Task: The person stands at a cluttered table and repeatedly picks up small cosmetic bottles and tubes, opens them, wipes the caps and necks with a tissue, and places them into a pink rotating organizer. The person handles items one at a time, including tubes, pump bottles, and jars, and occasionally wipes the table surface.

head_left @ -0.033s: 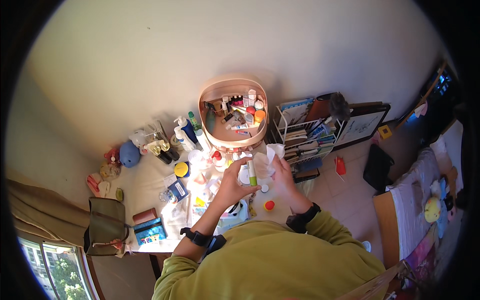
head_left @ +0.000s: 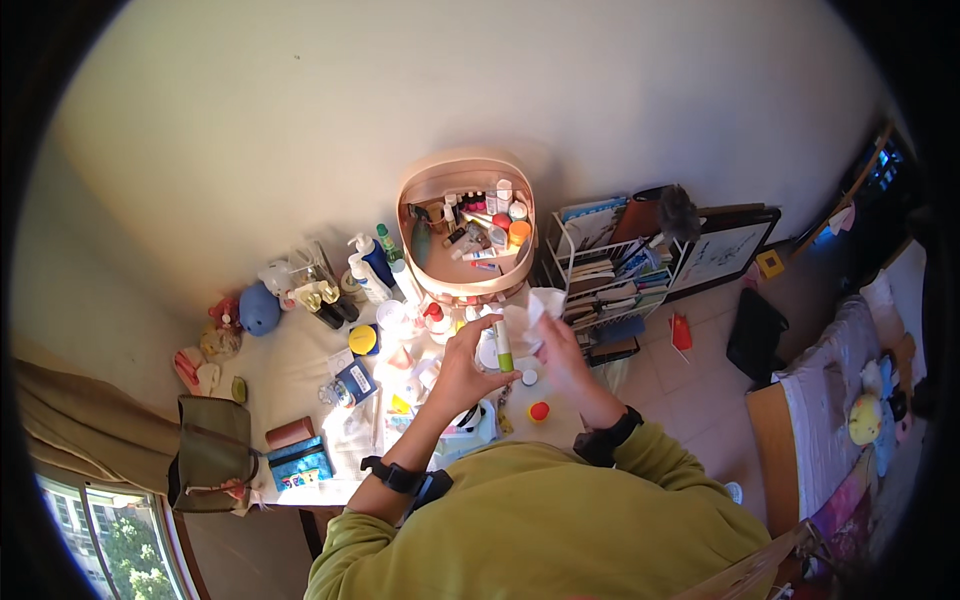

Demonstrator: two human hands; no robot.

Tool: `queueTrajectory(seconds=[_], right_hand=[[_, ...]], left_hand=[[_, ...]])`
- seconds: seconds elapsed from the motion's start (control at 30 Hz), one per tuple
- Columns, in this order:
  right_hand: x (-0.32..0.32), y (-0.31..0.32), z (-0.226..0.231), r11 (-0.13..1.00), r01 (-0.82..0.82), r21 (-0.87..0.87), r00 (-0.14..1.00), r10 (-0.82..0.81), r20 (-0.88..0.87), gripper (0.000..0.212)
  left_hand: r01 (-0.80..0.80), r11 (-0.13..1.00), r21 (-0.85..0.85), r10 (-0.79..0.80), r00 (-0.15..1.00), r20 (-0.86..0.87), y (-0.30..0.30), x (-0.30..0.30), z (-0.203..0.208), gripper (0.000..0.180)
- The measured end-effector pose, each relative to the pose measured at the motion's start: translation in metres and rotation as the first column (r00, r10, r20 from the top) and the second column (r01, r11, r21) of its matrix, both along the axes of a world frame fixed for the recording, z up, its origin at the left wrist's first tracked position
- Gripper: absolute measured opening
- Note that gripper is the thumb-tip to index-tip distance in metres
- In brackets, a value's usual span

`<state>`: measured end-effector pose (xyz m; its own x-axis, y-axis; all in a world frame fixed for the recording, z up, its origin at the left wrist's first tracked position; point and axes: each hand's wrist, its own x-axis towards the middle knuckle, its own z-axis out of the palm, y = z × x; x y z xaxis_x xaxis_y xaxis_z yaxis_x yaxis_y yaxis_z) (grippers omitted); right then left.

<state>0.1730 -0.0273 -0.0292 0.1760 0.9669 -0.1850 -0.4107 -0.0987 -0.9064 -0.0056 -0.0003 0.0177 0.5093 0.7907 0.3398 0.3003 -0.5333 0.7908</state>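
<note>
My left hand point(head_left: 462, 368) is closed around a small white and green tube point(head_left: 503, 345), thumb near its green end and fingers at its top. Just to the right, my right hand point(head_left: 568, 368) pinches a crumpled white tissue point(head_left: 543, 303), which spreads up and leftward near the tube. Both hands are above the table. Below them lie a small white round lid point(head_left: 529, 377) and a yellow thing with a red top point(head_left: 539, 411). A bottle with a red top point(head_left: 435, 314) stands left of the tube.
Behind my hands, a pink oval basket point(head_left: 466, 162) holds several cosmetics. Pump bottles point(head_left: 369, 280), a yellow-lidded jar point(head_left: 362, 339) and a blue box point(head_left: 355, 383) stand on the left. A white wire rack point(head_left: 562, 246) of books is at the right; an olive bag point(head_left: 212, 440) sits at far left.
My right hand and the tissue have shifted slightly left, and the tissue's folds look different. The left hand and the tube stay where they were.
</note>
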Motion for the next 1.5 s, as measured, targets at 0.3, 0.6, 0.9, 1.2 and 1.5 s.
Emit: queueTrajectory(seconds=[0.3, 0.6, 0.9, 1.2, 1.5], right_hand=[[-0.040, 0.002, -0.010, 0.964, -0.120, 0.239, 0.979, 0.075, 0.190, 0.022], [-0.037, 0.001, -0.012, 0.956, -0.229, 0.185, 0.947, 0.176, 0.267, 0.032], [-0.011, -0.011, 0.000, 0.981, -0.162, -0.107, 0.973, 0.177, 0.146, 0.029], [-0.009, -0.003, 0.018, 0.878, -0.360, 0.316, 0.932, 0.356, 0.071, 0.049], [-0.016, -0.014, 0.048, 0.872, -0.223, 0.436, 0.743, -0.137, 0.655, 0.014]], left_hand=[[-0.023, 0.984, 0.175, 0.044, 0.992, -0.115, 0.000, 0.002, -0.012, 0.077], [-0.047, 0.968, 0.245, 0.086, 0.984, -0.154, 0.003, -0.002, -0.009, 0.071], [-0.073, 0.996, 0.060, 0.077, 0.995, -0.068, 0.004, -0.009, 0.004, 0.075], [-0.077, 0.996, 0.055, 0.073, 0.996, 0.057, 0.002, -0.002, 0.006, 0.076], [-0.124, 0.988, 0.092, 0.122, 0.992, 0.021, -0.002, -0.002, 0.007, 0.068]])
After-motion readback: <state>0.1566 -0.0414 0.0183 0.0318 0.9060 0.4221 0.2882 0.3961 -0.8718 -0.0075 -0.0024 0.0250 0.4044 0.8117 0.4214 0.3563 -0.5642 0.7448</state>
